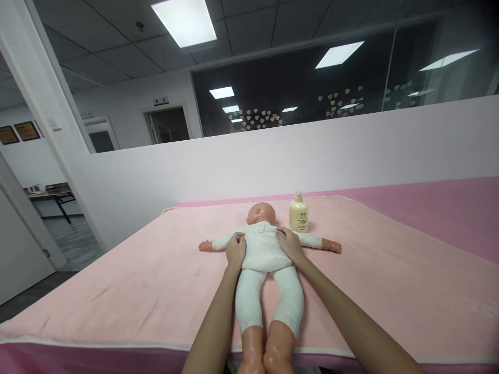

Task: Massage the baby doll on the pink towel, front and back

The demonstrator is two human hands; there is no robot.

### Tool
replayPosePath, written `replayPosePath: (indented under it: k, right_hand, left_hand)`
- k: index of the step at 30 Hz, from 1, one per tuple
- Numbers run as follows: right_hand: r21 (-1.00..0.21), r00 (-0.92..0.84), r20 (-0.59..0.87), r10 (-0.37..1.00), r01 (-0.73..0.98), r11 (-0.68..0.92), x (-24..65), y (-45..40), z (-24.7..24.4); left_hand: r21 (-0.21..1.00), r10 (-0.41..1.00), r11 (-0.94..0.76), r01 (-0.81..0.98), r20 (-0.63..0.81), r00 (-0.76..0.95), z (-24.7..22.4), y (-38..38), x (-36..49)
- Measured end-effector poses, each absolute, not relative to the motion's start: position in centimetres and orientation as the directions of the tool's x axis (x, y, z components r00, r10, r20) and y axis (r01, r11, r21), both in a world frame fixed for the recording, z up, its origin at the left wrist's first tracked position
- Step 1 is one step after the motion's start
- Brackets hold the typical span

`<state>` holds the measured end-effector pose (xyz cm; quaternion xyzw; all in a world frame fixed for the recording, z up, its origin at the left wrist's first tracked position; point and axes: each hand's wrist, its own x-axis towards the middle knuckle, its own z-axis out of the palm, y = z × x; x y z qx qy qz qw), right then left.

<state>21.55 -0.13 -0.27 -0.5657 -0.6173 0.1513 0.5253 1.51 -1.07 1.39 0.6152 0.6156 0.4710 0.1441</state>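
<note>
A baby doll (264, 246) with a white cloth body and bare plastic head, hands and lower legs lies stretched out, arms spread sideways. Its head is turned to the left, and its feet point towards me. My left hand (236, 251) is closed at the left side of the doll's torso, just below the arm, fingers bent. On the opposite side, my right hand (290, 245) grips the torso near the other armpit, fingertips on the upper body. Part of the fingers of both hands is hidden. A pale yellow pump bottle (299, 214) stands upright beyond my right hand, above the doll's arm.
A pink blanket (156, 280) covers the padded table under the doll. Behind it runs a low white wall (234, 166) with a dark window (296, 88) above. A doorway on the left shows a desk (50, 195) in another room.
</note>
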Motion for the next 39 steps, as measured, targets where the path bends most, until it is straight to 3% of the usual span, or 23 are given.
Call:
replayPosePath:
  k: [39]
  right_hand:
    - [-0.781, 0.195, 0.483, 0.854, 0.537, 0.319, 21.52, -0.06, -0.41]
  left_hand:
    - [0.759, 0.898, -0.182, 0.626, 0.387, -0.207, 1.53, -1.14, 1.56]
